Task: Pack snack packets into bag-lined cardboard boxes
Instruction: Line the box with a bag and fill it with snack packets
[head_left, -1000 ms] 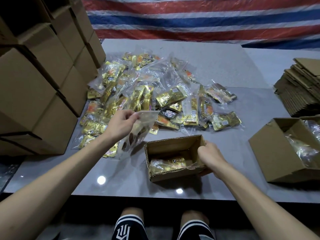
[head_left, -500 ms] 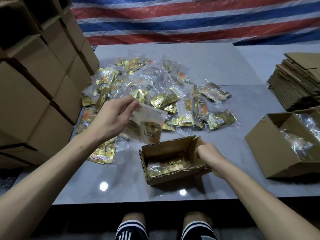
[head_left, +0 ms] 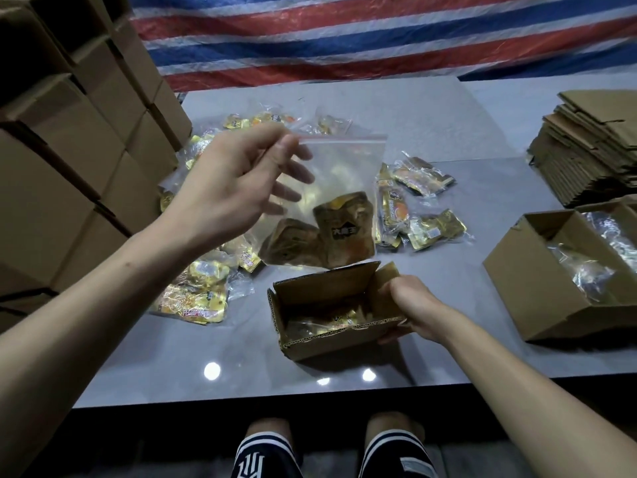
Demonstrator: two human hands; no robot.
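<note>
Higher now, zip bag [head_left: 341, 174] pinched by left hand [head_left: 238, 188]; right hand [head_left: 413, 305] grips box [head_left: 331, 343] (grey table [head_left: 241, 357]).

Left hand [head_left: 234, 188] is now raised toward frame centre, pinching the zip bag [head_left: 341, 174] by its top left corner. The bag, earlier slack and low beside the pile [head_left: 417, 215], hangs upright above the small box [head_left: 320, 339], its packets [head_left: 344, 229] settled at the bottom.

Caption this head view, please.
Left hand holds a zip bag of snacks above a box gripped by the right hand.
</note>
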